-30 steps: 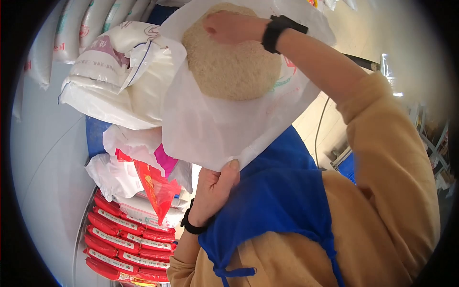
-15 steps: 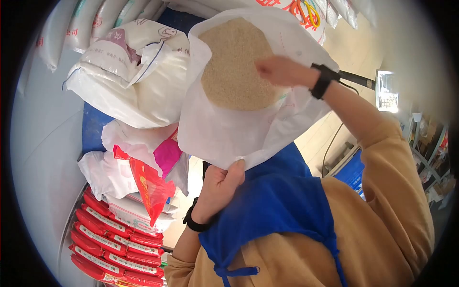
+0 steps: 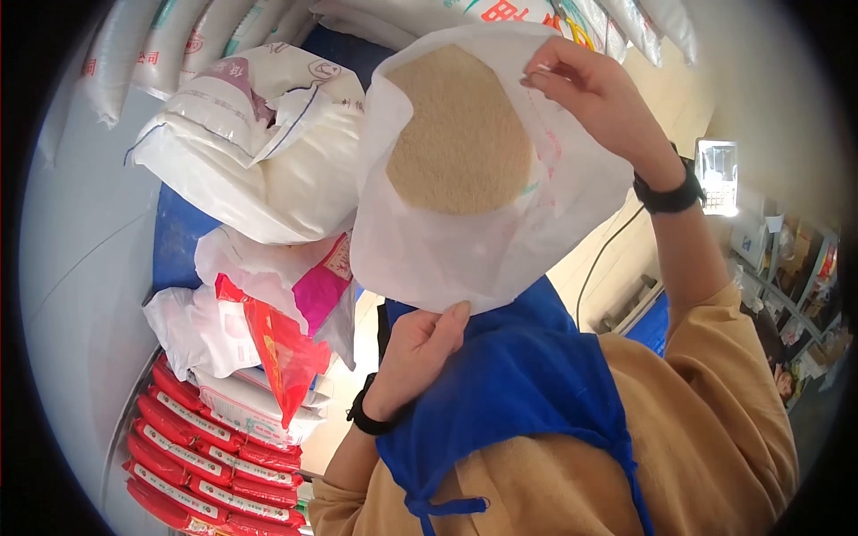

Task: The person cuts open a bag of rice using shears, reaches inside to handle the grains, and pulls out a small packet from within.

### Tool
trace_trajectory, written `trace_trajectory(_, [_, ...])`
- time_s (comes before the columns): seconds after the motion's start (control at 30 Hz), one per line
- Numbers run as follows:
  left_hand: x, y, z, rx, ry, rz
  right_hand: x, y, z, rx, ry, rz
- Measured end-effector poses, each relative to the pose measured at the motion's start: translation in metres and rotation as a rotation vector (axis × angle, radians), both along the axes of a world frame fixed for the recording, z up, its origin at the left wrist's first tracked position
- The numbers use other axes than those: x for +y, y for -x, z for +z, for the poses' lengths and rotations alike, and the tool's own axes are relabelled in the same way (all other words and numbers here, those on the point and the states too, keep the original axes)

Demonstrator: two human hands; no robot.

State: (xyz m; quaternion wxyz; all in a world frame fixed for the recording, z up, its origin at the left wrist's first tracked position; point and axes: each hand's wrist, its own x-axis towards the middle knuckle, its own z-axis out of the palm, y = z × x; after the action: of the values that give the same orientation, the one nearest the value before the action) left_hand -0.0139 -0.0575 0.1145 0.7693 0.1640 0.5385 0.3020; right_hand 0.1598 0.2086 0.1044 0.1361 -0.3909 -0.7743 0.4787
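A large white woven sack point(image 3: 429, 259) stands wide open before me, with fine tan grain point(image 3: 460, 134) inside. My left hand point(image 3: 420, 353) pinches the sack's near rim between thumb and fingers, close to my blue apron point(image 3: 509, 384). Over the sack's far right wall is my right hand point(image 3: 594, 98), its fingers curled in and fingertips pressed together. What those fingertips hold, if anything, is too small to make out. Touching the sack's left side is another open white sack point(image 3: 259, 152) with a blue-stitched edge, full of white contents.
Crumpled white, pink and red plastic bags point(image 3: 268, 313) lie at the lower left, above stacked red packets point(image 3: 197, 456). Filled white sacks point(image 3: 170, 45) line the back. At right stand a lit screen point(image 3: 718, 174), a dark cable point(image 3: 594, 268) and shelves point(image 3: 795, 277) of goods.
My right hand has moved from above the grain to the far right, over the sack's wall. The sack has shifted slightly right, and my left hand still grips its near rim.
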Motion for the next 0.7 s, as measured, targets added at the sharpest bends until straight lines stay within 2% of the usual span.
trace_trajectory(0.27, [-0.016,0.006,0.002,-0.12,-0.108,-0.018,-0.067,-0.038,0.045,0.092,0.176,-0.393])
trace_trajectory(0.33, [-0.016,0.002,0.004,-0.115,-0.18,-0.073,-0.103,-0.047,0.05,0.092,0.138,-0.37])
trace_trajectory(0.47, [-0.011,-0.009,0.01,-0.16,-0.23,-0.139,-0.162,-0.034,0.068,-0.012,0.199,-0.141])
trace_trajectory(0.53, [-0.011,-0.018,0.01,-0.191,-0.251,-0.135,-0.184,-0.026,0.066,0.001,0.301,-0.078])
trace_trajectory(0.7, [-0.016,-0.039,0.006,-0.069,-0.37,-0.18,-0.216,-0.038,0.06,-0.004,0.341,-0.082])
